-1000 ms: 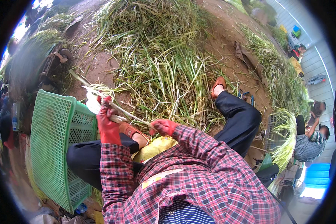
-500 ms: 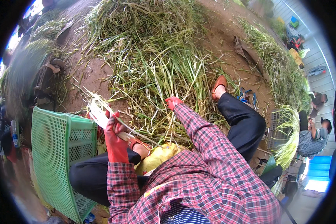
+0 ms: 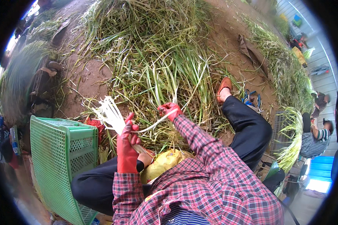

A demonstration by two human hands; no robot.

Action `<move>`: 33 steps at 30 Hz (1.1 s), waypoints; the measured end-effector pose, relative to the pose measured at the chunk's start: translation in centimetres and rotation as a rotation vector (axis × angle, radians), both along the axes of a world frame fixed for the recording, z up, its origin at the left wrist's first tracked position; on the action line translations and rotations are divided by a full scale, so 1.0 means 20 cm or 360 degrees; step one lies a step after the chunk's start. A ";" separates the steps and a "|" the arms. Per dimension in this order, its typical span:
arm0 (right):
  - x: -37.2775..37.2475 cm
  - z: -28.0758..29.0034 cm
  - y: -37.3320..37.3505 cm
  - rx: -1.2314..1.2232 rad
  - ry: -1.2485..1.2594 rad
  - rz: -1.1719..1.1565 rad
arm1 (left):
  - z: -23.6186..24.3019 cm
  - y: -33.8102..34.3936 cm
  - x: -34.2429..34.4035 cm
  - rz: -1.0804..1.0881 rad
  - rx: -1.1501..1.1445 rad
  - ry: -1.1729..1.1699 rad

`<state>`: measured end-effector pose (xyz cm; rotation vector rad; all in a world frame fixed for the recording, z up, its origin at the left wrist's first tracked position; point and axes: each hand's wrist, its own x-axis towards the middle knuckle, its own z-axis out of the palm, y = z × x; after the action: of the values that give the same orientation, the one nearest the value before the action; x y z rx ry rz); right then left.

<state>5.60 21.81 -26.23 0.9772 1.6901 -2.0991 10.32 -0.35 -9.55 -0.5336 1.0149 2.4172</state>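
Observation:
My left hand [image 3: 127, 144], in a red glove, is closed around a bunch of white stalks [image 3: 110, 114]. Their pale ends fan out beyond the fingers, and they look like scallions or garlic greens. My right hand [image 3: 170, 111], also gloved in red, has its fingers closed at a single long pale stalk [image 3: 156, 123], which slants from the left hand up past the right one. Just beyond the right hand lie loose green stalks [image 3: 172, 84] with pale lower ends. A yellow bag or cloth [image 3: 165, 163] sits in my lap, below both hands.
A large heap of green leaves [image 3: 150, 22] covers the ground ahead. At my left stands a green perforated plastic crate [image 3: 50, 150]. My orange shoe [image 3: 224, 88] is beside the heap. More greens [image 3: 293, 80] line the right, where another person [image 3: 317, 138] sits.
My right hand has drawn back slightly from the heap, and the pale stalk now crosses it. My left hand has shifted right and lower, still with the bunch, whose white ends point more upward.

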 end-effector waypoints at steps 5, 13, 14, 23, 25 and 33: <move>0.29 0.40 -0.18 0.0187 0.0460 0.0188 | -0.02 0.04 0.09 -0.0045 -0.0377 0.0068; 0.50 0.81 -0.33 0.1235 0.0973 0.0835 | 0.01 0.03 0.20 0.0019 -0.0605 0.0148; 0.52 0.84 -0.33 0.1255 0.1026 0.0848 | 0.01 0.03 0.22 0.0058 -0.0564 0.0161; 0.60 0.82 -0.40 -0.0293 0.0837 0.0249 | 0.01 0.02 0.25 0.0224 -0.0197 0.0451; 0.61 0.81 -0.40 -0.0385 0.0839 -0.0086 | 0.03 0.01 0.25 0.0241 -0.0144 0.0407; 0.59 0.82 -0.38 -0.0726 0.0707 0.0514 | 0.06 -0.02 0.25 0.0127 -0.0094 0.0240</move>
<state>17.35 14.28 -9.79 0.1006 1.3156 -2.4202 15.41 -0.68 -8.36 -0.4241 1.1510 2.5361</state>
